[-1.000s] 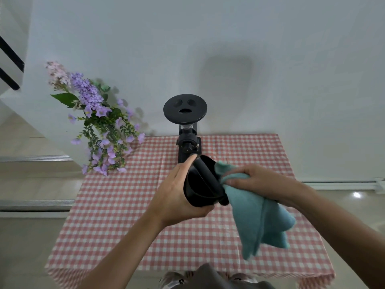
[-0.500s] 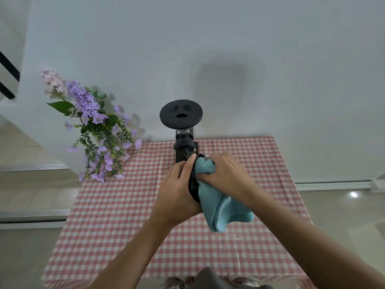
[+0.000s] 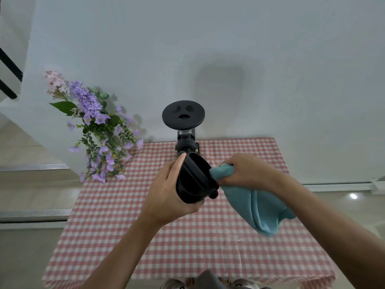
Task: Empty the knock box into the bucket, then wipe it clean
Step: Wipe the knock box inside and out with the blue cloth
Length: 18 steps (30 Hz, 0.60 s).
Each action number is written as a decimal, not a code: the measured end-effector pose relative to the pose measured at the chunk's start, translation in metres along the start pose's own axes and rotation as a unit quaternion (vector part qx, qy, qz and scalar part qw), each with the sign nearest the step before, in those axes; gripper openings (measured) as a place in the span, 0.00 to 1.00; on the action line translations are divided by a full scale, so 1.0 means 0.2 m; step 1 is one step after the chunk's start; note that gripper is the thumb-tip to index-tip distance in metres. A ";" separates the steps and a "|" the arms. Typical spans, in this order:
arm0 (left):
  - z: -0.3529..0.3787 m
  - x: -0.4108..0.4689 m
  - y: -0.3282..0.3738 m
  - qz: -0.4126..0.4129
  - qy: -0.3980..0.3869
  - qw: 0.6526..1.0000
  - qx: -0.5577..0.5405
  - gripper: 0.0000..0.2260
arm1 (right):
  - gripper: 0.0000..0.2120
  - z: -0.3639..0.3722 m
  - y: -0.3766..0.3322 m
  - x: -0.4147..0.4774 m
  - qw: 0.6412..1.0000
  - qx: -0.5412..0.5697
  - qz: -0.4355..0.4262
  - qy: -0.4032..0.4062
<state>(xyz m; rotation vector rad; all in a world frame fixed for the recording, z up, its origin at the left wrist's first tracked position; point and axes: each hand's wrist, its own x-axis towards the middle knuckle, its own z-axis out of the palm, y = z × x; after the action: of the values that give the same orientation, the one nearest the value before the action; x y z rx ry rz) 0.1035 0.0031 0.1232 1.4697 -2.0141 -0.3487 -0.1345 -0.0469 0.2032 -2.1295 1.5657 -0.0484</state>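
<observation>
— So, where is the knock box [image 3: 194, 180] from where you sit?

— I see it held up off the red-and-white checked table [image 3: 187, 243], tipped on its side with the open mouth turned toward the right. My left hand [image 3: 166, 195] is wrapped around its outer wall from the left, fingers curled under the base and the thumb lying along the upper rim.

— And the other hand?

— My right hand [image 3: 248, 174] is closed in a fist around a bunched teal cloth [image 3: 258, 207]. The gathered end of the cloth touches the rim of the box at its right side; the rest hangs loose below my wrist, above the table.

— Can you tell if the inside is clean?

— I cannot tell; the interior is black and in shadow.

— What else is in front of you?

— Just behind the box stands a black coffee grinder [image 3: 184, 130] with a round lid, at the far edge of the table against the white wall. A spray of purple flowers [image 3: 98, 130] leans over the table's far left corner.

— Any bucket?

— I can't make one out.
</observation>
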 end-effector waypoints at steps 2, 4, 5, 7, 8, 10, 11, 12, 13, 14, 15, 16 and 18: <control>-0.03 0.02 0.00 -0.031 -0.031 0.998 -0.050 0.48 | 0.09 -0.02 0.02 0.01 0.998 0.007 -0.052 0.036; -0.05 0.04 0.02 -0.043 -0.060 0.994 -0.078 0.46 | 0.15 -0.02 0.02 0.02 0.993 0.002 -0.112 0.038; -0.05 0.04 0.03 -0.046 -0.073 0.993 -0.083 0.47 | 0.16 -0.02 0.02 0.03 0.990 -0.011 -0.136 0.029; -0.06 0.05 0.03 -0.049 -0.090 0.990 -0.092 0.50 | 0.14 0.00 0.02 0.04 0.985 -0.049 -0.167 0.009; -0.06 0.05 0.02 -0.048 -0.089 0.990 -0.094 0.50 | 0.14 0.01 0.02 0.05 0.984 -0.058 -0.166 -0.006; -0.07 0.04 0.01 -0.036 -0.068 0.994 -0.079 0.50 | 0.14 0.02 0.03 0.05 0.987 -0.046 -0.141 -0.055; -0.08 0.03 0.00 -0.029 -0.056 0.996 -0.064 0.51 | 0.14 0.03 0.03 0.04 0.988 -0.017 -0.127 -0.083; -0.08 0.03 -0.01 -0.029 -0.048 0.997 -0.054 0.53 | 0.12 0.04 0.03 0.01 0.988 0.027 -0.117 -0.102; -0.08 0.02 -0.02 -0.041 -0.042 0.997 -0.055 0.54 | 0.10 0.07 0.04 -0.01 0.986 0.077 -0.104 -0.107; -0.08 0.02 -0.02 -0.060 -0.033 0.995 -0.065 0.54 | 0.07 0.10 0.04 -0.03 0.983 0.134 -0.093 -0.088; -0.08 0.02 -0.02 -0.080 -0.016 0.993 -0.082 0.52 | 0.06 0.14 0.04 -0.06 0.977 0.192 -0.080 -0.050; -0.06 0.02 -0.02 -0.096 0.009 0.990 -0.102 0.48 | 0.07 0.20 0.03 -0.08 0.967 0.246 -0.071 0.002; -0.03 0.02 0.02 -0.124 0.056 0.979 -0.151 0.40 | 0.17 0.33 0.00 -0.10 0.940 0.323 -0.062 0.094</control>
<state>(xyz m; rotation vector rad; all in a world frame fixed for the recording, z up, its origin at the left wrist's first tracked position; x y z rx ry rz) 0.1029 0.0014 0.1308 1.5105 -1.6099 -0.6317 -0.1210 -0.0051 0.1491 -1.7165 1.2703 -0.7264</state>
